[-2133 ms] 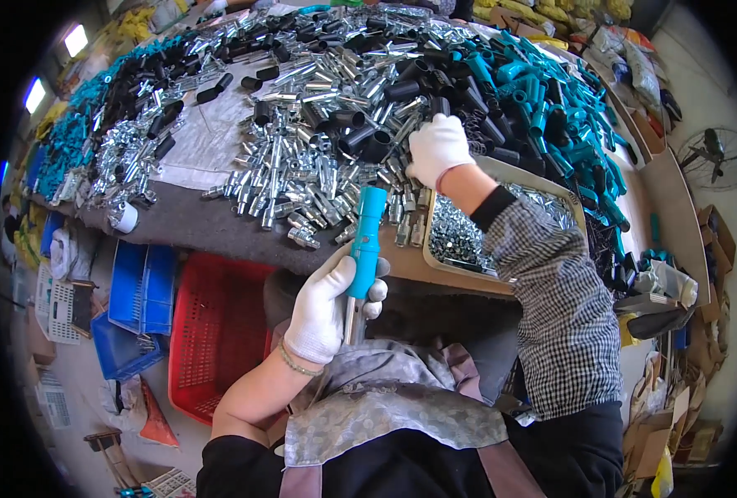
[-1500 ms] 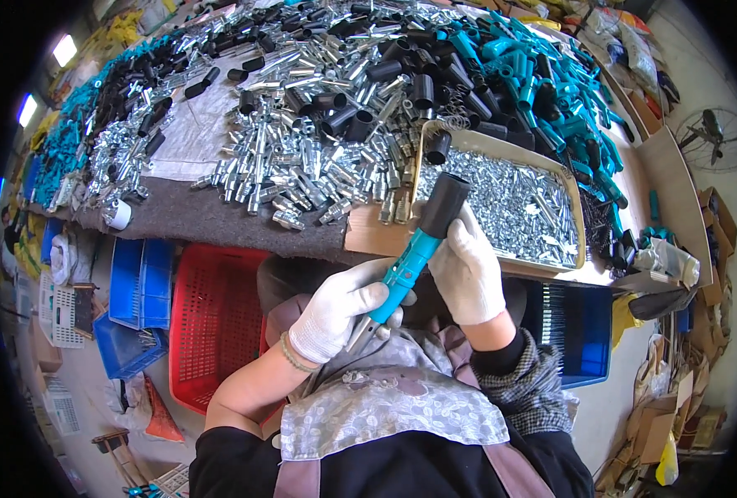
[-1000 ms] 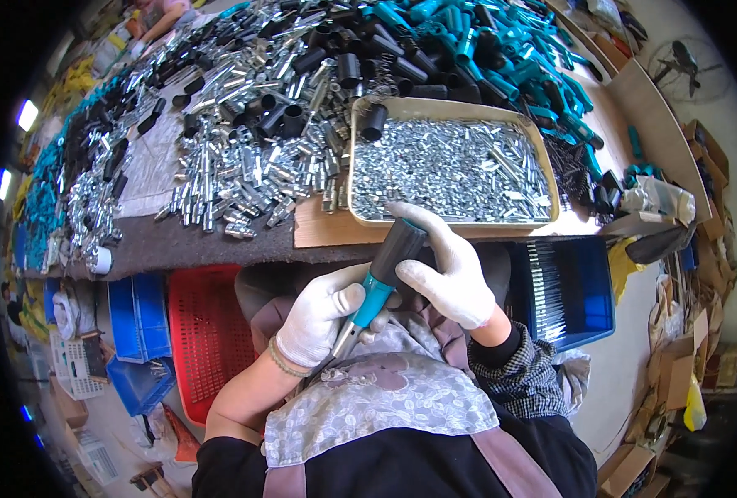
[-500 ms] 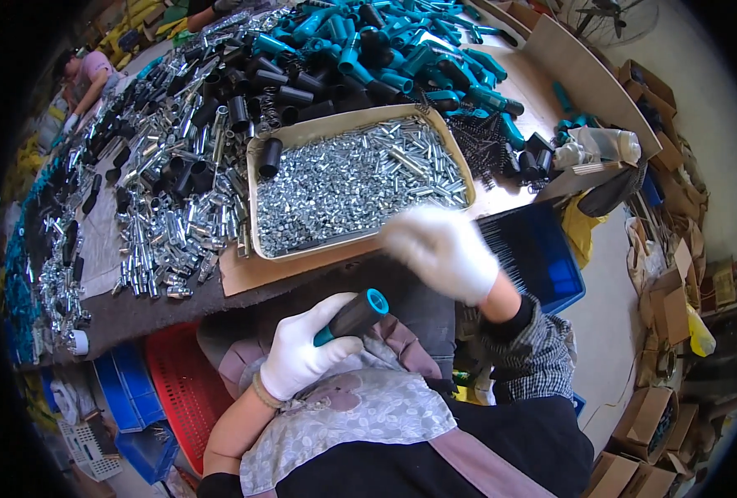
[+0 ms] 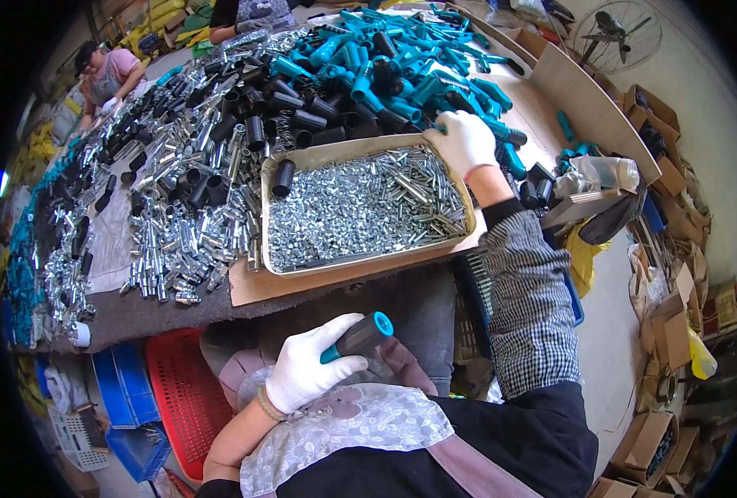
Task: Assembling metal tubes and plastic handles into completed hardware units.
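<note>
My left hand [image 5: 312,369], in a white glove, is wrapped round a black cylindrical handle [image 5: 360,339] with a teal ring at its upper end. It is held tilted above my lap, in front of the bench. My right hand [image 5: 465,148], also gloved, reaches over the far right corner of a cream tray [image 5: 360,259] full of small silver metal pins. Its fingers are bent down by the heap of teal handles [image 5: 422,87], where black coil springs lay; what they hold, if anything, is hidden. A loose black sleeve [image 5: 283,178] rests inside the tray's left side.
Silver metal tubes [image 5: 156,249] and black sleeves cover the bench left of the tray. At the right stand a wooden board [image 5: 584,108] and a clear plastic bottle [image 5: 605,173]. Red [image 5: 181,390] and blue [image 5: 127,386] crates sit below. Another person [image 5: 115,75] works at far left.
My right hand has moved forward and right, from the tray's near edge to its far right corner. My left hand keeps the handle, nearly unmoved. The view has shifted slightly.
</note>
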A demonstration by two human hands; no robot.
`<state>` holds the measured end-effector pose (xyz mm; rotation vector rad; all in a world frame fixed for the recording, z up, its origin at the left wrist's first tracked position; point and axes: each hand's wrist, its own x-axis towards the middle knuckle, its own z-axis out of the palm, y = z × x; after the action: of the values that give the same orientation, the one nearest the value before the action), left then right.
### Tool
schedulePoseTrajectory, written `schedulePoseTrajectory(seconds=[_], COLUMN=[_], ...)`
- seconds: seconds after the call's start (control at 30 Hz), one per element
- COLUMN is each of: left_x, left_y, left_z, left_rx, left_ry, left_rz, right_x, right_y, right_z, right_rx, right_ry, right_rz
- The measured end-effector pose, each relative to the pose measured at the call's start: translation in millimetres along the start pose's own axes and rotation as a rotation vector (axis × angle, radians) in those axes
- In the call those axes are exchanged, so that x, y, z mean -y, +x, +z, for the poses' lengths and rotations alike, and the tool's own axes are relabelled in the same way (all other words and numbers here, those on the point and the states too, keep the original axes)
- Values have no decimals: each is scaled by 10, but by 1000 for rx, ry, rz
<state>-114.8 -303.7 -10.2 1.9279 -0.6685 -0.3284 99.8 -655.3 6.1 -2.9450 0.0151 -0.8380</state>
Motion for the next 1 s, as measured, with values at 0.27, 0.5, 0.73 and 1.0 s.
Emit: schedulePoseTrajectory(seconds=[0.27,0.5,0.73,1.0], left_x=[5,84,135,130], left_y=[-55,-100,-105,-37], left_z=[-76,-115,-199,-226], left_rx=[-57,-51,-61,-129], left_ry=[18,28,-8,-9], left_rz=[9,23,-11,0], right_x=[82,72,499,1122], right_y=[310,20,-843,-1291], right_z=[85,-235,-713,-1106], right_rx=[400,399,290,523], right_ry=[-161,84,525,938], right_rz=[143,76,-235,-478])
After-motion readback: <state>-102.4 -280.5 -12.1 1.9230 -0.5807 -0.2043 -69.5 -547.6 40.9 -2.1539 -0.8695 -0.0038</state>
